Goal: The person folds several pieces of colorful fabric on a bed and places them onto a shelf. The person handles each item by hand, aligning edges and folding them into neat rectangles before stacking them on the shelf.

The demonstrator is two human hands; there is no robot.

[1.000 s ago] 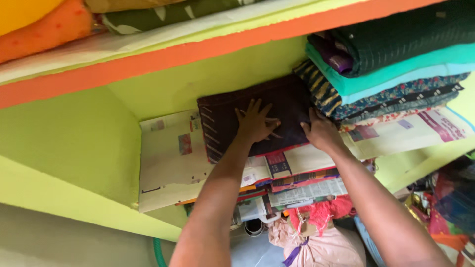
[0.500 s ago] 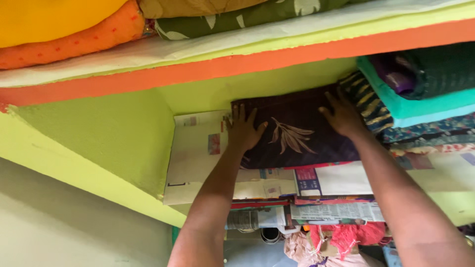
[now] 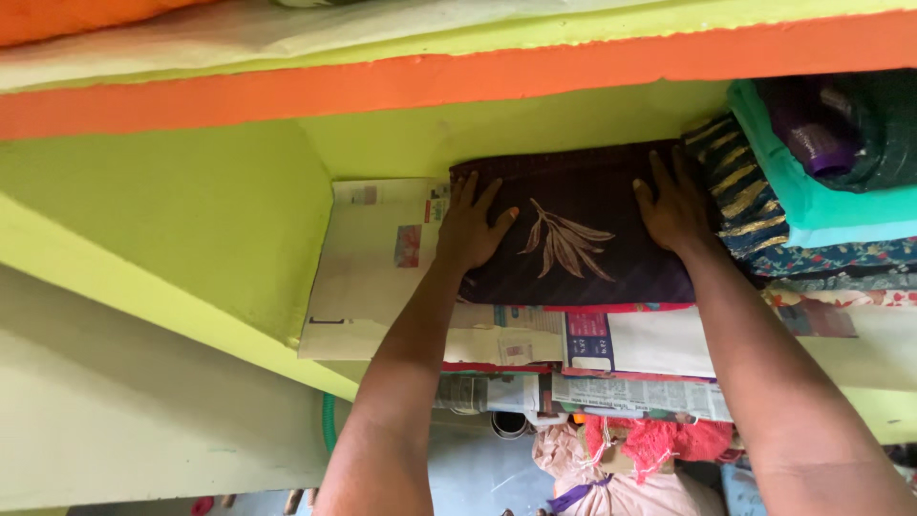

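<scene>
**Both palms flat on the folded cloth, deep in the shelf bay**

The folded dark purple cloth (image 3: 573, 234), with its pale leaf motif facing up, lies flat on the newspaper lining (image 3: 377, 268) of the green shelf (image 3: 191, 248), its far edge close against the back wall. Its long axis runs left to right across your view, so you meet it broadside, with the short ends out towards each wrist.

Your left hand (image 3: 470, 229) rests on the cloth's left end, fingers spread and pointing towards the back wall, palm down; it grips nothing, only presses on the fabric. Your right hand (image 3: 676, 210) lies the same way on the right end, open and flat, its outer edge just beside the stack of folded fabrics (image 3: 812, 201). Both hands sit about equally far in, one at each end, with the leaf motif between them.

That stack, striped gold and dark at the bottom, teal above, touches or nearly touches the cloth's right end. The orange shelf edge (image 3: 478, 72) runs overhead. Below the shelf lip, more newspapers (image 3: 630, 392) and a pink bundle (image 3: 650, 444) show between your forearms.
</scene>
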